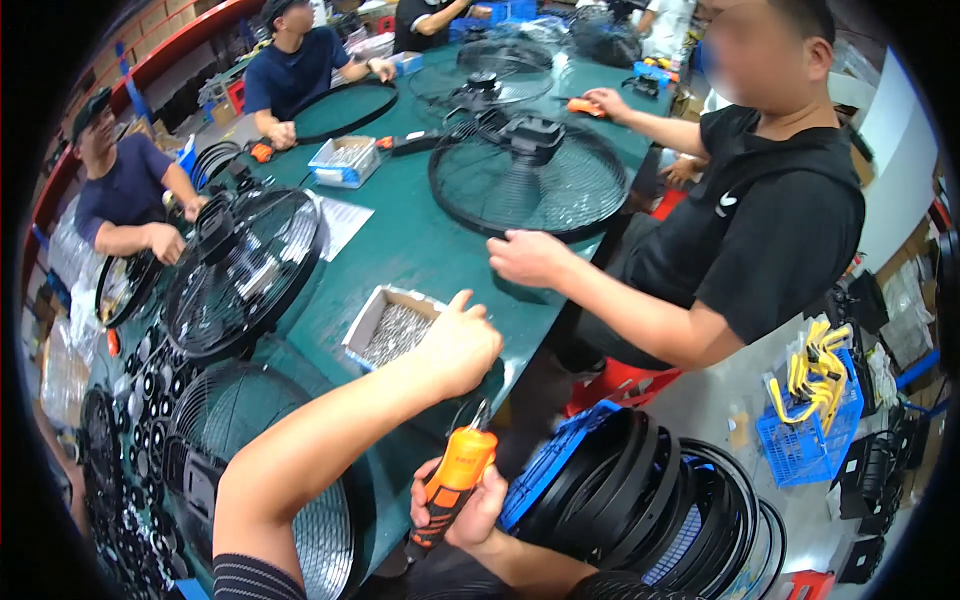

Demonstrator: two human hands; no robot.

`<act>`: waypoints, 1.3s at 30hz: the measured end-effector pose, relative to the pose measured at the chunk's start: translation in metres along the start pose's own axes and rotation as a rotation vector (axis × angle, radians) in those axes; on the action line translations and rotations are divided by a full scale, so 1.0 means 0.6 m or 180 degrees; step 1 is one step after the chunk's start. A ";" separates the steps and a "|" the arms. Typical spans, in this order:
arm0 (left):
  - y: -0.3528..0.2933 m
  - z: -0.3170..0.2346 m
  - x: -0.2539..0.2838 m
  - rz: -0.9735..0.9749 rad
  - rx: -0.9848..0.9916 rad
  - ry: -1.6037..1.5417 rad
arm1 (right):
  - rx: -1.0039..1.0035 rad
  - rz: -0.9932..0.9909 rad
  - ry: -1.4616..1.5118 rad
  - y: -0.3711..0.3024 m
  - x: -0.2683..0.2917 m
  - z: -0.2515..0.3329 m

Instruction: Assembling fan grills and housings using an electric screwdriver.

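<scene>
My right hand (483, 508) is wrapped round an orange and black power screwdriver (466, 462), its bit pointing up and away from me. My left hand (458, 348) is above the table edge, just right of an open box of small metal screws (395, 330). Its fingers are curled, and whatever lies in them is hidden. Under my left forearm lies a black fan with a wire guard (325, 535), partly covered by the arm.
More black fans (530, 185) (245, 270) lie on the green table (345, 285). A person in black (770, 220) sits at the right, others across the table. Black hoops (640, 490) fill a blue crate beside the table. Farther right stands a blue basket with yellow parts (815, 440).
</scene>
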State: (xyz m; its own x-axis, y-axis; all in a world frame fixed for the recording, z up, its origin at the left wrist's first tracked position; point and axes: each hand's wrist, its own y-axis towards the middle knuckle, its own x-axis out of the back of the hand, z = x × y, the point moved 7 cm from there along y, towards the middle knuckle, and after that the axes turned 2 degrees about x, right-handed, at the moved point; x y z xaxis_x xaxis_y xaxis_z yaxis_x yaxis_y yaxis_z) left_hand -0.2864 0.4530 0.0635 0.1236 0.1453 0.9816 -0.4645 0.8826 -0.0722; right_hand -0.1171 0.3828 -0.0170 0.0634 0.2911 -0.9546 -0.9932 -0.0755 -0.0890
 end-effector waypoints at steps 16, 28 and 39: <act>-0.027 0.068 0.075 -0.0837 0.0012 -0.1569 | 0.0008 0.0213 0.0014 0.001 0.003 -0.003; -0.420 -0.013 0.113 -0.1374 0.1792 -0.6992 | -0.0304 -0.0945 0.1160 -0.008 -0.022 0.007; -0.683 -0.165 0.047 -0.2950 0.2336 -0.6430 | 0.0516 0.1210 -0.0082 -0.084 -0.279 0.053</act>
State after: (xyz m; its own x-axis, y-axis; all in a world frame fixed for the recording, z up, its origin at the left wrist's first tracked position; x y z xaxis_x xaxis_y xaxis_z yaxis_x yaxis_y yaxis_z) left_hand -0.0058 0.1397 0.1035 -0.0790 -0.9160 -0.3934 -0.9908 0.1157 -0.0703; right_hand -0.0808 0.3683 0.1561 -0.3114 0.2954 -0.9032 -0.9481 -0.0317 0.3165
